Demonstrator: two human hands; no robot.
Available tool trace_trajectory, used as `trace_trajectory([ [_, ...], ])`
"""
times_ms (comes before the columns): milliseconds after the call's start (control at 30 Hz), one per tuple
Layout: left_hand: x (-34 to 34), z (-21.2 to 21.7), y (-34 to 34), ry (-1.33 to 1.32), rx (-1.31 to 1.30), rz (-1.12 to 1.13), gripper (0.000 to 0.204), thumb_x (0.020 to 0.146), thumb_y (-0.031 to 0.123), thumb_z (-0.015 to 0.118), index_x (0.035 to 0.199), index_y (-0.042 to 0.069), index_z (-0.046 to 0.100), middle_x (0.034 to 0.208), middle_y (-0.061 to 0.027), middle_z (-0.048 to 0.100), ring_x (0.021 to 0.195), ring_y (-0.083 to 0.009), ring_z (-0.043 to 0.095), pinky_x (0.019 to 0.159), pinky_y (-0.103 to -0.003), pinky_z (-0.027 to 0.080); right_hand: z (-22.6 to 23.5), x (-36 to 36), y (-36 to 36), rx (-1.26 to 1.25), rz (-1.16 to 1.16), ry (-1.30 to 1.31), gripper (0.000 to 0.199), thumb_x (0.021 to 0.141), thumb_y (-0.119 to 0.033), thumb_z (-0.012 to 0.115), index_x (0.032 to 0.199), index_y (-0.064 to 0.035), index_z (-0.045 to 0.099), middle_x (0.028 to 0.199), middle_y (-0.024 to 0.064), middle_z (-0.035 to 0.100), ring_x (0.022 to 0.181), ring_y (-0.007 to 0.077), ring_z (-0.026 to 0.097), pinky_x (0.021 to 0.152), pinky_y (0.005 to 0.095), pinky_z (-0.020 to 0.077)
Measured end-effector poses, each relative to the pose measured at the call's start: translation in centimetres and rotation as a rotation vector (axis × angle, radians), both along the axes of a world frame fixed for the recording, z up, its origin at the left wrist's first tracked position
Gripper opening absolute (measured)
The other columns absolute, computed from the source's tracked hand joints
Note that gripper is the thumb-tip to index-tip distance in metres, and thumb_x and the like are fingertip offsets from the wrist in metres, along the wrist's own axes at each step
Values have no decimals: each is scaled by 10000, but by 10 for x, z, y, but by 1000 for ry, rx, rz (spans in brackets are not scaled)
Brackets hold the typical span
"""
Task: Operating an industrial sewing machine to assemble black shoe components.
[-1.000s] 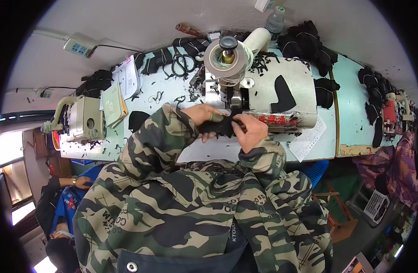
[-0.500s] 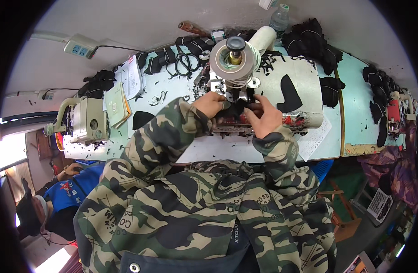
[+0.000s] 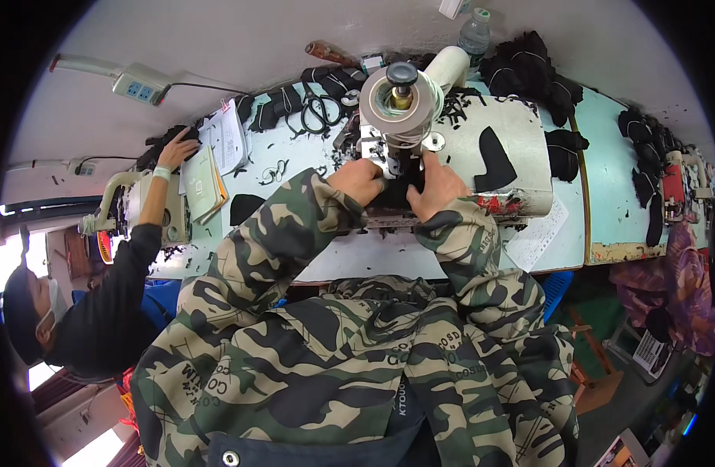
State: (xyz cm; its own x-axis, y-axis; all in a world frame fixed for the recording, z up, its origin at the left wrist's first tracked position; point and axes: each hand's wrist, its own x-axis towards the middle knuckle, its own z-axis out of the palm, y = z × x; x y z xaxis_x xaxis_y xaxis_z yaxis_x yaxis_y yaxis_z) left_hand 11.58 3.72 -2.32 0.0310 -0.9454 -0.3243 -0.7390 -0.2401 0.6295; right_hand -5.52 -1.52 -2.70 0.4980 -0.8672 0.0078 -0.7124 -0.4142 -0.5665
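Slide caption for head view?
Left hand and right hand at a sewing machine, black fabric between them; co-worker's hand at a black bundle.

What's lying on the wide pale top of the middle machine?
A bent black piece lies on the machine, with little black scraps farther back. The right hand hides part of the machine; what's beneath the black piece is covered too.

Black L-shaped fabric piece (image 3: 495, 161) lies on white metal sewing machine (image 3: 526, 132), right of black loop-handled scissors (image 3: 321, 112).

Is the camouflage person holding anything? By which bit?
The left hand and right hand are at opposite sides of black cloth; gripping or pressing can't be told.
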Motion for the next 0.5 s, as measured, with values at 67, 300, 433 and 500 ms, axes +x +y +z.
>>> trace_trajectory([
  [67, -8, 7, -10, -71, 127, 115, 283, 820, 195, 531, 950, -42, 617, 639, -131, 623, 477, -207, 596, 492, -332, 473, -1, 0, -2, 43, 10, 66, 507, 683, -218, 691, 1136, -96, 498, 828, 155, 607, 796, 328, 607, 683, 420, 479],
  [300, 2, 1, -4, 129, 20, 192, 241, 833, 157, 519, 1007, 1, 575, 592, -115, 595, 526, -237, 601, 500, -359, 471, -14, -49, 20, 517, 33, -620, 336, 702, -157, 688, 1000, -26, 604, 869, 118, 642, 799, 187, 624, 741, 303, 482],
  [433, 57, -44, 64, -577, -146, 127, 215, 745, 167, 593, 936, 69, 591, 755, -141, 617, 717, -324, 604, 627, -405, 477, 37, -80, -25, -367, -324, -760, 149, 771, -89, 644, 907, -30, 629, 816, 81, 617, 725, 190, 596, 669, 290, 471],
  [500, 78, -74, 99, -563, 19, -85, 255, 703, 201, 636, 933, 98, 594, 810, -130, 605, 764, -334, 595, 651, -417, 470, 37, -93, -48, -609, -207, -512, 142, 743, -68, 620, 883, -42, 620, 790, 119, 591, 723, 281, 576, 662, 347, 467],
])
